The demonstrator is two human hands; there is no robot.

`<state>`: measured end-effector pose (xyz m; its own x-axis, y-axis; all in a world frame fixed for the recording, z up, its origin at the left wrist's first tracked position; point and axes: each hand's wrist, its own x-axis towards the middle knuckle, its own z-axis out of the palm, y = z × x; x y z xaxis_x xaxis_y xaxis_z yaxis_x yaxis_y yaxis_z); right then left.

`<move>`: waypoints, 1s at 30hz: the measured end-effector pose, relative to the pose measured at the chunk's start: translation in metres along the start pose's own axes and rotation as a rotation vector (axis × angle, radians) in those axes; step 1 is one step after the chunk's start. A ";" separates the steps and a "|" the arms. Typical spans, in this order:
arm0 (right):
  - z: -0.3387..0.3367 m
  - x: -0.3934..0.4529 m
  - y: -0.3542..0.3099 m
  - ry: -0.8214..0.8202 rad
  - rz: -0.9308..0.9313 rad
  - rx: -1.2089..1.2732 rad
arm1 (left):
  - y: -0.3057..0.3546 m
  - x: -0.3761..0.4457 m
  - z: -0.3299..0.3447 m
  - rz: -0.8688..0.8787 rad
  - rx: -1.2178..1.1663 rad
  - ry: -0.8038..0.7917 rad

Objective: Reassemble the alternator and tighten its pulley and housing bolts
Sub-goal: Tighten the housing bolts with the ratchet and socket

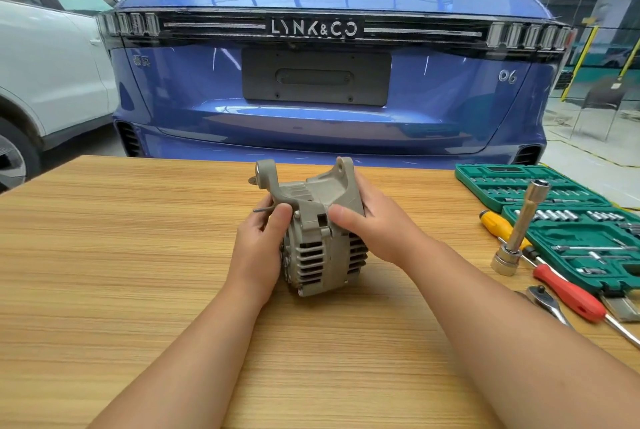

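Alternator (320,231), one, stands on the table (121,238); left hand (259,248) pinches one thin bolt (261,210), right hand (374,227) grips the housing. Two screwdrivers; pulley hidden.

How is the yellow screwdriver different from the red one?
The yellow screwdriver lies farther back, close to the green socket case; the red screwdriver lies nearer the person. The red screwdriver shows its whole handle and shaft; the yellow screwdriver is partly hidden behind an upright socket extension. Both lie slanted on the wooden table.
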<state>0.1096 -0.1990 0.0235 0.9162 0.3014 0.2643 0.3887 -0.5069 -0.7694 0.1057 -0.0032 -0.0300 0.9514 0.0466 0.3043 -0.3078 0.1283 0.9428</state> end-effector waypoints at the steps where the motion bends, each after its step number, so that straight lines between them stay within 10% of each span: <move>1: 0.001 0.000 0.000 0.021 -0.015 -0.051 | 0.001 0.000 0.000 0.012 0.000 0.003; 11: 0.004 -0.012 -0.025 0.111 -0.028 -0.264 | 0.015 -0.012 -0.002 0.034 -0.002 0.024; 30: 0.009 0.042 -0.098 -0.067 0.256 -0.504 | 0.032 0.002 -0.010 -0.437 -0.483 0.048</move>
<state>0.1089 -0.1297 0.1047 0.9855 0.1601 0.0554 0.1684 -0.8885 -0.4269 0.0978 0.0105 -0.0007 0.9915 -0.0678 -0.1107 0.1295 0.5760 0.8071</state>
